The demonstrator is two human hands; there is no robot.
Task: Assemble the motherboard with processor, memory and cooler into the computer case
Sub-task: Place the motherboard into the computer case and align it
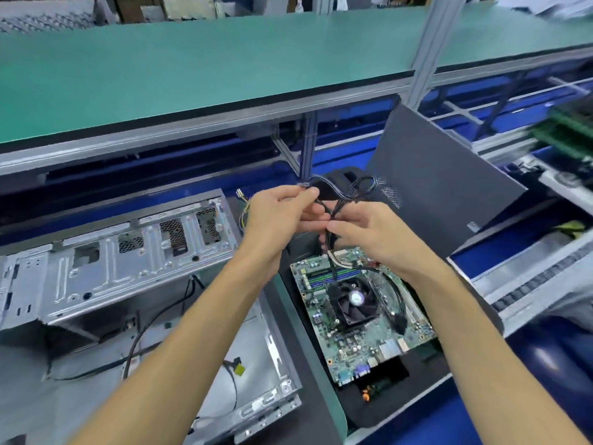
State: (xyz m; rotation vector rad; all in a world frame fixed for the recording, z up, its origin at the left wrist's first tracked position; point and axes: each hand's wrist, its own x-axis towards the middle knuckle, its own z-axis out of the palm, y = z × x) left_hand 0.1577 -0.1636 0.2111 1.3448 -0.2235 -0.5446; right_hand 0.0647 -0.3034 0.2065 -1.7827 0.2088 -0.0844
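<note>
While the motherboard [362, 319] lies flat on a dark mat to the right of the open computer case [134, 284], a bundle of black cables [337, 200] is held up above its far end by both hands. The left hand [276, 216] is curled, with thumb and fingertips pinched on the cable near a looped part; the right hand [369, 232] is likewise closed, its thumb and forefinger gripping the strands just beside the left. Whether the cables run down to the board or only hang in front of it cannot be told. The cables are judged to be light, limp and springy, apt to tangle or snag, so they are best gathered close to their plugs. The board is judged to be stiff but thin and fragile, moderately weighted by the fitted cooler [354, 301] with its fan and by the memory sticks [324, 276] beside it. It should be lifted by its bare edges or steadied at the cooler body, never by the fan blades, sockets or small components, and loose leads inside the case [167, 319] would need to be kept from beneath it.
</note>
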